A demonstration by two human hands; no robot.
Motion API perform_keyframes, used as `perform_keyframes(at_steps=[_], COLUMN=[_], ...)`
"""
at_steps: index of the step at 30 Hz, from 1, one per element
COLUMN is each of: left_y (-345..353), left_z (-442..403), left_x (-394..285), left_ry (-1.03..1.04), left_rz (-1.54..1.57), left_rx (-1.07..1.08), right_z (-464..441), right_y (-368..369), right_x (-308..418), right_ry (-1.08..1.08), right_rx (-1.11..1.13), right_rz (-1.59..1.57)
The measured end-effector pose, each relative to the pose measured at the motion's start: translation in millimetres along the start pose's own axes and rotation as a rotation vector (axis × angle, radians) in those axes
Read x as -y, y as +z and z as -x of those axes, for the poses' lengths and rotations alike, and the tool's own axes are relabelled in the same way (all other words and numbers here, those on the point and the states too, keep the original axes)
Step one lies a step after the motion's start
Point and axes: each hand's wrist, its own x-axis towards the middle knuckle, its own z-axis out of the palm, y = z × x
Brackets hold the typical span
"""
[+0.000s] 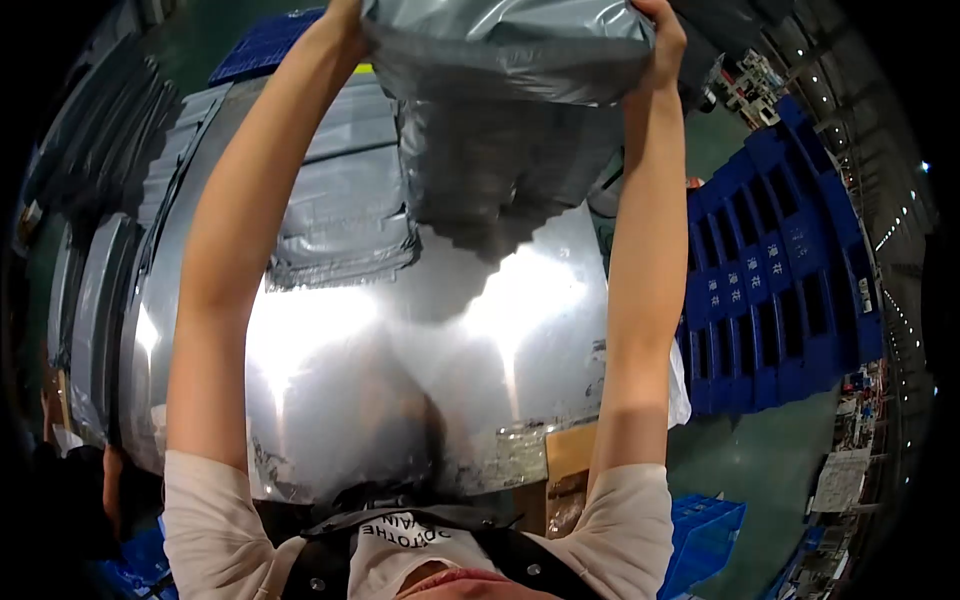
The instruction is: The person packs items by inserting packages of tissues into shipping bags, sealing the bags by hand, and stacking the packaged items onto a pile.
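Note:
A grey glossy plastic-wrapped package [510, 65] is held up at the top of the view, between my two hands with both arms stretched forward. My right hand [664, 42] grips its right edge, fingers bent around the plastic. At the left edge my left hand [347, 12] presses against the package; its fingers are mostly hidden behind it and cut off by the frame. Below the package is a stack of dark grey plastic packages [510, 165], partly in shadow. Flat grey packages [345, 205] lie in another pile to its left. Both piles rest on a shiny metal table [400, 440].
Blue plastic pallets [745, 285] stand stacked at the right. A blue crate [705, 535] is on the floor at lower right, near a cardboard box [568, 452]. More grey packages [105, 300] are piled at the left, where another person's arm [111, 490] shows.

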Motion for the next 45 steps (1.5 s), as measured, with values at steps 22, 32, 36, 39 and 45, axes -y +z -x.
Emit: perform_keyframes(at_steps=[22, 32, 36, 39, 45], left_y=[-44.9, -218.0, -74.1, -30.6, -23.2], left_z=[-18.7, 746.4, 1065.9, 1156.7, 1294.9], left_x=[125.6, 36.7, 42.4, 88.6, 120.0], left_ry=[0.407, 0.09, -1.21, -1.581, -0.885], left_rz=[-0.26, -1.477, -1.648, -1.252, -0.753], left_rx=[-0.813, -1.808, -2.556, -2.553, -2.563], right_z=[18.9, 562.2, 512.4, 427.6, 357.7], right_y=[-96.3, -205.6, -111.7, -54.6, 111.0], right_x=[-124.0, -343.5, -348.0, -391.5, -407.2], right_ry=[0.046, 0.574, 0.369, 0.433, 0.515], right_rx=[-0.713, -0.477, -0.273, 0.167, 0.755], right_rz=[0.52, 1.555, 1.392, 1.071, 0.914])
